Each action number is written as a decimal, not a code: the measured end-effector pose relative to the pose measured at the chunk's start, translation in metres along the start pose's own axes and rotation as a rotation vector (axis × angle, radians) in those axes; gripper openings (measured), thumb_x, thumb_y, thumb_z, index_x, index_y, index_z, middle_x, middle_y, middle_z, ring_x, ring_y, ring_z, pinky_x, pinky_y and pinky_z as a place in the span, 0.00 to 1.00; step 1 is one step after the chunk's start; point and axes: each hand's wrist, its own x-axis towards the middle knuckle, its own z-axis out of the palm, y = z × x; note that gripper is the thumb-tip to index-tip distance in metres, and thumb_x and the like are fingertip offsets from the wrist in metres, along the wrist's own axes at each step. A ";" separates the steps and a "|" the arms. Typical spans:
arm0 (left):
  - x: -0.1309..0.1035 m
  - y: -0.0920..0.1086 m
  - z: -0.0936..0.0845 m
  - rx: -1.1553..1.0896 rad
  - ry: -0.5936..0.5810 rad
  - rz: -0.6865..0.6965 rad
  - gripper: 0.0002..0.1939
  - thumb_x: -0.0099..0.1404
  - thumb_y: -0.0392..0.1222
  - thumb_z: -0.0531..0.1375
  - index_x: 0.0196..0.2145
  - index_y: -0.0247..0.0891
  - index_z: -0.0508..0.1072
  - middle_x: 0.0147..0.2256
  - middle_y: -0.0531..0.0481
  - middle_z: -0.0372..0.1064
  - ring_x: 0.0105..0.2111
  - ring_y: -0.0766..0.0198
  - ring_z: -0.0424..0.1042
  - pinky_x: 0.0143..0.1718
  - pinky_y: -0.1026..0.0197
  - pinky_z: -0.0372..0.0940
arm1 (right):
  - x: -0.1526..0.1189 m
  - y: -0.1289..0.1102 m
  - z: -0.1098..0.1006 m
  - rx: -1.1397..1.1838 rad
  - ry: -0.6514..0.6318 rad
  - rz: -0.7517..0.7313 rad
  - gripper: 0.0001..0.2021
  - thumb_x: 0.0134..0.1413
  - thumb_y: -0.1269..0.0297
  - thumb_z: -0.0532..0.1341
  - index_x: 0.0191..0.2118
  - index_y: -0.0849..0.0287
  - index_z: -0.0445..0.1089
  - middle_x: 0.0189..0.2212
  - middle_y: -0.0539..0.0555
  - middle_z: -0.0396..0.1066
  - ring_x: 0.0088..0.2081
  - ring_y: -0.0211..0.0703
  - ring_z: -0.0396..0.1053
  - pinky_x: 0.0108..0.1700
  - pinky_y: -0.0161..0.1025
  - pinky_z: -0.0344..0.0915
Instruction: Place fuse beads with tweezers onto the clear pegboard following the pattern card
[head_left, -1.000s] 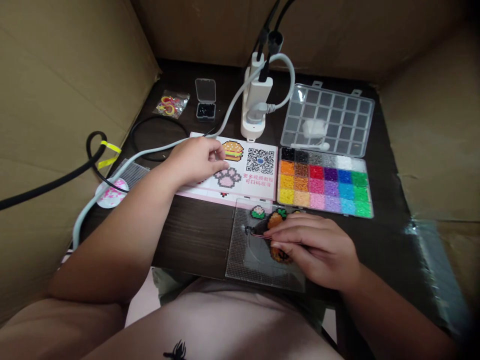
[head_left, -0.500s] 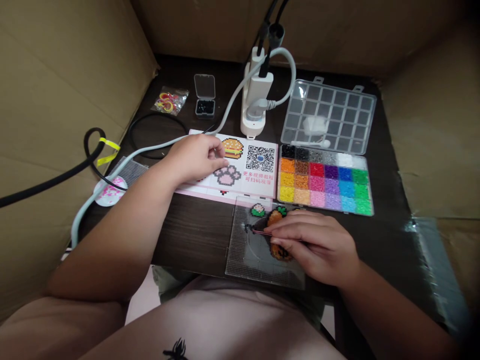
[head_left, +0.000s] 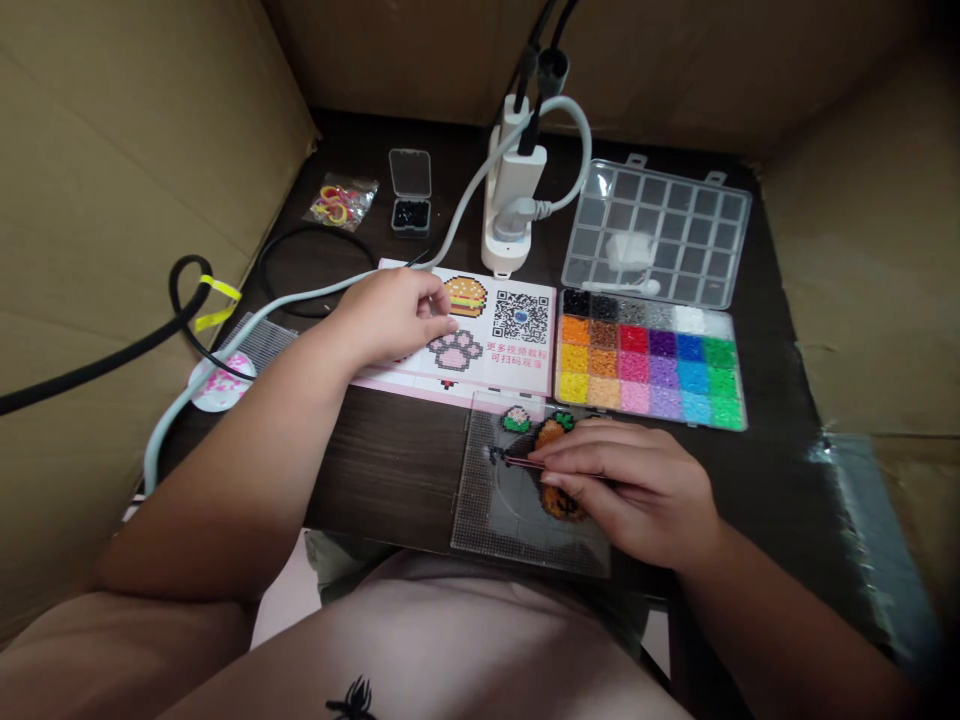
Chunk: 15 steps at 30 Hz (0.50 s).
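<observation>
Red tweezers (head_left: 529,463) are pinched in my right hand (head_left: 637,485), their tips at a few dark beads (head_left: 498,456) on the clear pegboard (head_left: 480,520). Orange bead figures with black and green parts lie on the board, partly under that hand. A small pink and green bead figure (head_left: 515,419) sits near the board's top edge. My left hand (head_left: 397,315) rests with curled fingers on the printed pattern sheet (head_left: 469,372), beside its burger and paw pictures; whether it holds anything is hidden.
The bead box (head_left: 649,370), with many colours, stands open at the right. A white power strip (head_left: 510,200) and grey cable lie behind the sheet. A small black-bead case (head_left: 410,215) and a plastic bag (head_left: 341,203) are at the back left.
</observation>
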 end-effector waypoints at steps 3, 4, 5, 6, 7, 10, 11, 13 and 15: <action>0.000 0.000 0.000 -0.005 -0.001 -0.002 0.12 0.56 0.50 0.64 0.34 0.41 0.76 0.27 0.51 0.70 0.27 0.65 0.64 0.29 0.58 0.53 | -0.001 0.000 -0.002 -0.004 0.014 0.020 0.09 0.55 0.77 0.64 0.37 0.57 0.78 0.32 0.53 0.81 0.34 0.41 0.79 0.39 0.36 0.77; 0.000 0.000 0.000 -0.007 -0.002 -0.005 0.12 0.56 0.50 0.64 0.34 0.41 0.76 0.27 0.51 0.70 0.27 0.65 0.65 0.29 0.58 0.53 | -0.001 0.000 -0.004 -0.006 0.023 0.033 0.09 0.55 0.77 0.64 0.36 0.56 0.78 0.32 0.53 0.81 0.34 0.41 0.79 0.38 0.36 0.77; 0.000 -0.001 0.000 -0.010 -0.004 -0.007 0.12 0.56 0.50 0.64 0.34 0.41 0.76 0.27 0.51 0.70 0.27 0.65 0.65 0.29 0.58 0.53 | -0.001 0.000 -0.005 -0.006 0.034 0.043 0.08 0.54 0.77 0.65 0.36 0.56 0.79 0.32 0.53 0.81 0.34 0.41 0.79 0.38 0.37 0.77; 0.000 -0.001 0.000 -0.011 -0.006 -0.008 0.12 0.56 0.50 0.64 0.34 0.41 0.76 0.27 0.51 0.70 0.27 0.65 0.65 0.30 0.58 0.53 | -0.002 0.000 -0.006 -0.005 0.047 0.050 0.08 0.54 0.76 0.65 0.36 0.56 0.79 0.32 0.54 0.81 0.34 0.41 0.79 0.37 0.37 0.77; 0.000 -0.001 0.000 -0.011 -0.006 -0.008 0.12 0.56 0.50 0.64 0.35 0.41 0.76 0.27 0.51 0.70 0.27 0.65 0.65 0.30 0.58 0.53 | -0.002 0.000 -0.006 -0.002 0.056 0.053 0.08 0.53 0.77 0.66 0.36 0.57 0.79 0.31 0.54 0.81 0.34 0.41 0.79 0.36 0.37 0.77; 0.000 -0.001 0.000 -0.011 -0.005 -0.010 0.12 0.56 0.50 0.64 0.35 0.41 0.77 0.27 0.51 0.70 0.27 0.64 0.65 0.31 0.57 0.54 | -0.002 0.000 -0.008 0.012 0.044 0.036 0.09 0.53 0.78 0.65 0.36 0.57 0.78 0.31 0.54 0.81 0.33 0.41 0.79 0.36 0.36 0.77; 0.000 -0.001 0.000 -0.011 -0.003 -0.011 0.12 0.56 0.50 0.64 0.35 0.41 0.77 0.27 0.51 0.70 0.27 0.64 0.65 0.31 0.57 0.54 | -0.002 0.000 -0.008 0.011 0.036 0.029 0.09 0.53 0.78 0.65 0.35 0.57 0.78 0.31 0.54 0.81 0.33 0.40 0.79 0.36 0.36 0.77; 0.000 -0.001 0.001 -0.013 -0.001 -0.010 0.12 0.56 0.51 0.64 0.35 0.41 0.77 0.26 0.51 0.69 0.26 0.65 0.65 0.31 0.58 0.54 | -0.001 0.000 -0.008 0.005 0.023 0.022 0.08 0.54 0.77 0.64 0.35 0.57 0.78 0.31 0.53 0.81 0.33 0.40 0.79 0.37 0.35 0.77; 0.000 -0.002 0.001 -0.017 0.003 -0.002 0.12 0.56 0.51 0.64 0.34 0.41 0.76 0.26 0.51 0.70 0.26 0.65 0.64 0.30 0.58 0.53 | 0.000 0.000 -0.008 -0.003 0.025 0.024 0.08 0.54 0.77 0.64 0.35 0.57 0.78 0.30 0.53 0.81 0.33 0.40 0.79 0.37 0.35 0.77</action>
